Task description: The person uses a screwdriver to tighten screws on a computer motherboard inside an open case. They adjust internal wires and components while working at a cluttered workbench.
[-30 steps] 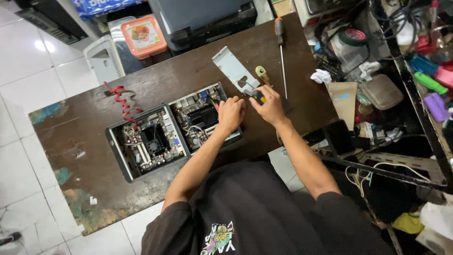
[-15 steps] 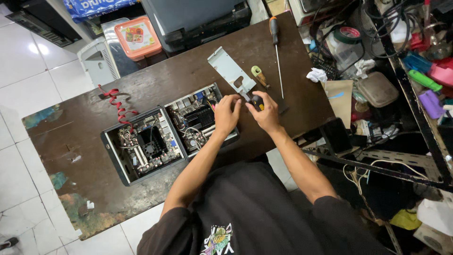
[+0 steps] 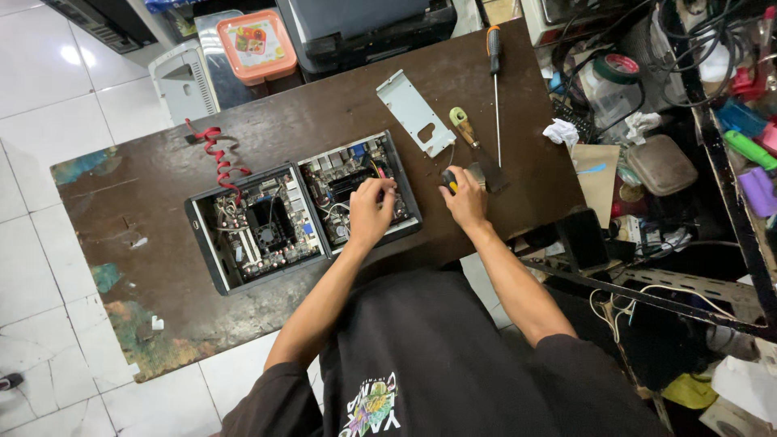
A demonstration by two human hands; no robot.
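Desk (image 3: 146, 243): dark brown top, worn, with patches of peeled teal and pale paint along the near left edge, standing on white floor tiles (image 3: 32, 267). From the left I log a coiled red cable (image 3: 215, 158), one end lying into the first open computer case (image 3: 255, 228), a black metal box with a bare circuit board, a dark square cooler and loose wires inside. Touching its right side is the second open computer case (image 3: 356, 188), same build, a black module and coloured wires showing. My left hand (image 3: 371, 212) lies over the right part of that second case, fingers curled down onto the board; I cannot tell whether they pinch anything. Just beyond it lies a flat grey metal bracket (image 3: 415, 112) with cut-outs, tilted. My right hand (image 3: 466, 198) rests on the desk just right of the case, closed round a small tool with a black and yellow handle (image 3: 447, 180). Near it lie a yellow-handled tool (image 3: 463, 125) and a long screwdriver (image 3: 495, 77) with thin steel shaft. Behind the desk, an orange-lidded plastic box (image 3: 259, 44). At the far right, a crowded shelf (image 3: 696, 97) of cables, tape and plastic bits.
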